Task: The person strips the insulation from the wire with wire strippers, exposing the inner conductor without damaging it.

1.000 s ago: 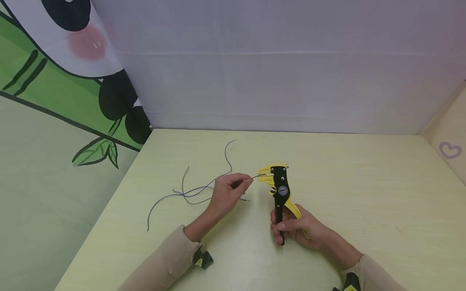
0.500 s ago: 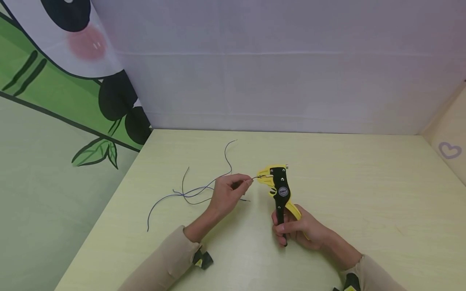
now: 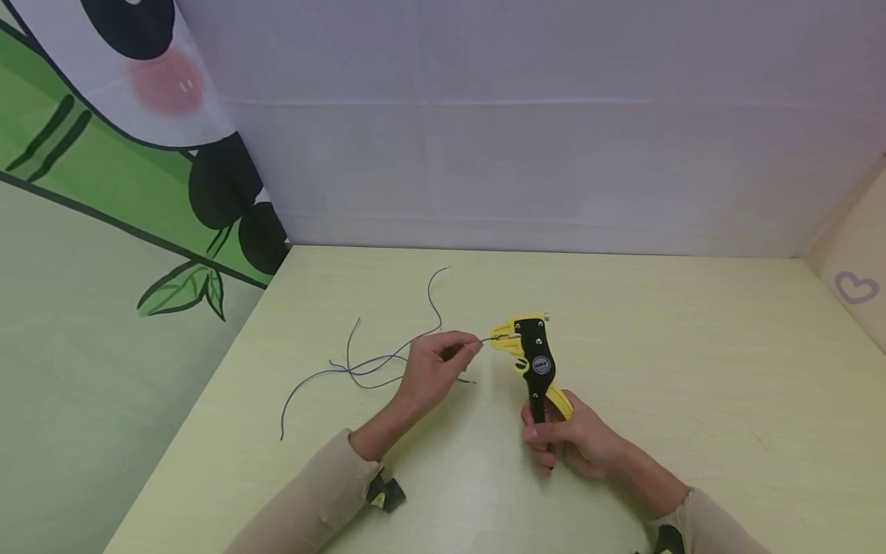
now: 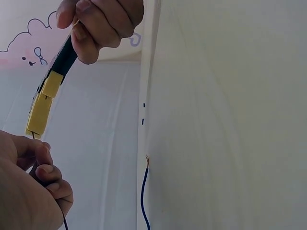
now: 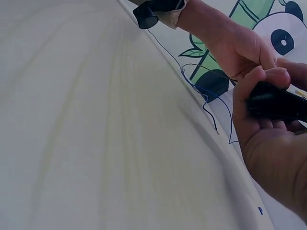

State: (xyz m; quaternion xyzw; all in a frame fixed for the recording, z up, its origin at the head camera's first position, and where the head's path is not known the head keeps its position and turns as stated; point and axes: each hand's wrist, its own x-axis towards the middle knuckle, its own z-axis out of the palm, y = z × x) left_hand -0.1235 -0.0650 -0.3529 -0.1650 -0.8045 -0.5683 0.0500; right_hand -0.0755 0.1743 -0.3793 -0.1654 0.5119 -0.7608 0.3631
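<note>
My left hand (image 3: 436, 365) pinches a thin dark wire (image 3: 487, 339) between thumb and fingertips. The wire's far end enters the yellow jaws of a black-and-yellow wire stripper (image 3: 536, 350). My right hand (image 3: 581, 438) grips the stripper's handles, fingers wrapped around the black one and the yellow one against the palm. The tool stands head-up with its jaws facing left. In the left wrist view, the wire (image 4: 33, 135) runs from my fingers into the yellow jaw end (image 4: 38, 115); the tip inside is hidden.
Several loose blue and dark wires (image 3: 311, 376) lie crossed on the pale table (image 3: 692, 346), left of and behind my left hand. One blue wire (image 4: 143, 191) shows a bare copper end. A white curtain (image 3: 554, 154) hangs behind the table.
My right fingers have squeezed the stripper's handles closer together, and the black handle has swung right. The jaws have drawn together on the wire. My left hand stays nearly still.
</note>
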